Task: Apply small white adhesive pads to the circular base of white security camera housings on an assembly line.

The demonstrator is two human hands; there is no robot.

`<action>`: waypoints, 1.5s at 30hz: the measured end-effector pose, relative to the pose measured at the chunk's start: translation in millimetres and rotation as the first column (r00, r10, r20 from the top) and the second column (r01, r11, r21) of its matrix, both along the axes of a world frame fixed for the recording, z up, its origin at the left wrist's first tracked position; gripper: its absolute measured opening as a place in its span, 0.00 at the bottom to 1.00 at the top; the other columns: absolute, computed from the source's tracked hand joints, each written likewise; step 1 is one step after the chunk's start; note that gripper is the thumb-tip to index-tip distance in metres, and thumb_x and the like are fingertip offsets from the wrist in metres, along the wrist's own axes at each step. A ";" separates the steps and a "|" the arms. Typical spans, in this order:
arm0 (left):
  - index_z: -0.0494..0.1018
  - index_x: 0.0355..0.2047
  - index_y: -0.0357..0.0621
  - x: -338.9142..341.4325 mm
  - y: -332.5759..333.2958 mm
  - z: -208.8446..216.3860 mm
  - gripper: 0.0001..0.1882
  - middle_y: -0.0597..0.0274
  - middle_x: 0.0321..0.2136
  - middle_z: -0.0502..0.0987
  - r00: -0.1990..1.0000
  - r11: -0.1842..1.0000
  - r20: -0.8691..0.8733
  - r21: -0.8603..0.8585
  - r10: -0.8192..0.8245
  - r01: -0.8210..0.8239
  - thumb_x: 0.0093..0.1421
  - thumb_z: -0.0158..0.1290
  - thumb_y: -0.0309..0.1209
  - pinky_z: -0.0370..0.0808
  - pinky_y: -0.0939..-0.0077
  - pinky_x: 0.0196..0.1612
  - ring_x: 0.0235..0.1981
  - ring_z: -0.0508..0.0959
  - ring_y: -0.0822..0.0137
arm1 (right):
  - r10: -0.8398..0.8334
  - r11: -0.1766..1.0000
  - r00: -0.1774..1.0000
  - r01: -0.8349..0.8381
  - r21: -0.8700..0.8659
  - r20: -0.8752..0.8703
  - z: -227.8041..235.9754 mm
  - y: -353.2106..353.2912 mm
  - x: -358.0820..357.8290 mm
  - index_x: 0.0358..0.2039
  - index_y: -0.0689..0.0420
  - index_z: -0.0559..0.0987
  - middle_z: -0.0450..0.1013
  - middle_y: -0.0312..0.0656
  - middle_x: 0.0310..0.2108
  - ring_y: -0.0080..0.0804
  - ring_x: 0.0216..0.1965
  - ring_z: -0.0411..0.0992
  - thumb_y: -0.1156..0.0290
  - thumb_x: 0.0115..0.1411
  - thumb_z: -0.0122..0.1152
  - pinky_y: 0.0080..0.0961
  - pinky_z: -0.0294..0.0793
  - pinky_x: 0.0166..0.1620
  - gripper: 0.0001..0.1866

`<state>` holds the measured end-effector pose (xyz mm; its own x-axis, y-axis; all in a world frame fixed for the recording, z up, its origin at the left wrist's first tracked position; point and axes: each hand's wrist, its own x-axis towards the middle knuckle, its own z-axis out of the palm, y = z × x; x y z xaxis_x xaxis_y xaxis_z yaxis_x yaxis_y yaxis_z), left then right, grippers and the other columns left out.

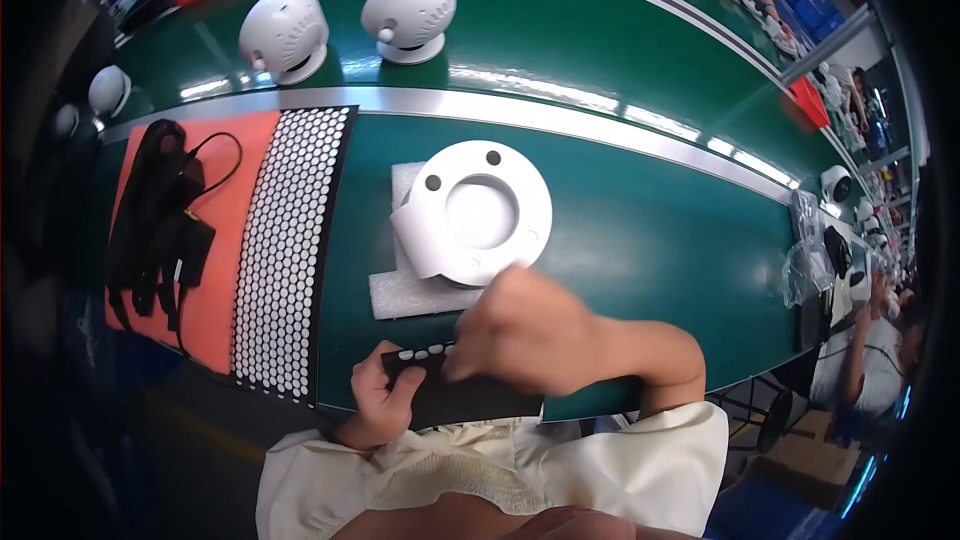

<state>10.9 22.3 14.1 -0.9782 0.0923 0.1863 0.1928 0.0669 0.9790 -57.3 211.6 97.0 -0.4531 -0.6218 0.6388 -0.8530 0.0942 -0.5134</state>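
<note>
My left hand (380,400) grips the left end of a black sheet of round stickers (485,402) at the table's near edge, thumb on top. A few white dots show along the sheet's upper edge. Over it, my right hand (535,335) is closed and a little blurred, its fingertips at the row of dots; whatever they pinch is hidden. Just beyond lies a white ring-shaped base (533,205) with a wide round hollow. Two dark round pads sit on its far and left parts, and its near side has bare round recesses. White foam (400,298) supports it.
Left on the table, a larger dotted sheet (285,240) lies by an orange-pink mat (250,170) with black power adapters (185,260). White rounded devices (410,10) stand on the green conveyor (560,30) behind a metal rail. Clear plastic bags (803,250) lie right; other people work farther off.
</note>
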 end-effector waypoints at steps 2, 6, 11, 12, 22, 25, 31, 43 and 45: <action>0.64 0.22 0.35 1.5 -2.5 -2.9 0.06 0.68 0.12 0.65 0.999 1.000 0.030 0.027 -0.015 0.015 0.51 0.50 0.23 0.58 0.87 0.18 0.16 0.61 0.82 | -0.171 0.984 0.964 0.179 -0.024 0.206 13.3 5.6 -10.5 0.31 0.58 0.70 0.64 0.38 0.28 0.36 0.27 0.63 0.81 0.44 0.57 0.25 0.64 0.31 0.12; 0.64 0.23 0.36 1.2 -2.6 -1.7 0.08 0.69 0.12 0.64 0.998 1.000 0.057 0.027 -0.008 0.007 0.51 0.52 0.24 0.59 0.87 0.18 0.15 0.61 0.82 | -0.189 0.980 0.811 0.187 0.062 0.553 20.4 11.5 -28.2 0.38 0.61 0.65 0.67 0.35 0.27 0.17 0.26 0.64 0.86 0.47 0.50 0.13 0.63 0.29 0.16; 0.64 0.22 0.37 0.5 -4.3 -0.8 0.08 0.68 0.11 0.64 0.998 0.999 0.060 -0.016 -0.031 0.032 0.51 0.52 0.25 0.59 0.87 0.18 0.15 0.62 0.82 | -0.177 0.984 0.776 0.130 0.122 0.606 22.6 9.6 -23.2 0.36 0.61 0.64 0.62 0.39 0.25 0.31 0.28 0.63 0.83 0.49 0.47 0.24 0.63 0.33 0.12; 0.64 0.22 0.37 0.6 -4.4 -0.6 0.08 0.68 0.11 0.65 0.998 0.999 0.049 -0.021 -0.037 0.038 0.51 0.52 0.25 0.60 0.87 0.18 0.14 0.62 0.82 | -0.186 0.982 0.779 0.138 0.125 0.598 21.9 9.1 -22.3 0.36 0.61 0.64 0.63 0.40 0.25 0.33 0.28 0.63 0.83 0.49 0.47 0.25 0.63 0.33 0.11; 0.65 0.22 0.37 -1.3 -2.7 2.9 0.07 0.68 0.11 0.65 0.999 0.998 0.031 -0.046 -0.044 0.046 0.50 0.52 0.24 0.60 0.87 0.18 0.14 0.63 0.82 | -0.229 0.972 0.839 0.168 0.166 0.493 19.4 9.5 -24.9 0.33 0.63 0.67 0.67 0.37 0.26 0.19 0.26 0.67 0.85 0.49 0.50 0.14 0.66 0.28 0.09; 0.65 0.22 0.37 -1.0 -2.3 2.5 0.07 0.68 0.11 0.65 0.999 0.998 0.033 -0.041 -0.039 0.040 0.50 0.52 0.24 0.60 0.87 0.18 0.14 0.62 0.82 | -0.238 0.969 0.838 0.168 0.182 0.491 18.2 11.1 -23.8 0.31 0.62 0.67 0.67 0.37 0.26 0.20 0.25 0.67 0.85 0.49 0.50 0.14 0.67 0.27 0.08; 0.64 0.22 0.37 0.4 -3.3 2.3 0.07 0.69 0.11 0.65 0.998 0.999 0.050 -0.018 -0.038 0.039 0.50 0.52 0.24 0.59 0.87 0.18 0.14 0.62 0.82 | -0.298 0.887 0.955 0.277 0.368 0.000 22.4 3.9 -17.1 0.28 0.57 0.69 0.66 0.33 0.25 0.26 0.27 0.66 0.87 0.37 0.55 0.22 0.66 0.34 0.15; 0.64 0.22 0.38 -0.5 -3.3 -1.4 0.08 0.70 0.11 0.64 0.997 0.999 0.071 -0.023 -0.031 0.032 0.50 0.52 0.24 0.58 0.87 0.17 0.14 0.61 0.82 | -0.362 0.932 0.856 0.342 0.122 0.369 29.6 27.9 -9.2 0.46 0.60 0.67 0.72 0.43 0.30 0.33 0.30 0.70 0.80 0.46 0.56 0.24 0.68 0.36 0.24; 0.64 0.22 0.37 -0.6 -2.3 -0.4 0.08 0.70 0.11 0.64 0.997 0.999 0.066 -0.017 -0.037 0.038 0.51 0.52 0.24 0.58 0.87 0.17 0.14 0.61 0.83 | -0.381 0.924 0.833 0.350 0.151 0.401 31.3 42.0 -13.3 0.35 0.59 0.73 0.72 0.39 0.27 0.30 0.26 0.68 0.81 0.46 0.55 0.21 0.65 0.32 0.13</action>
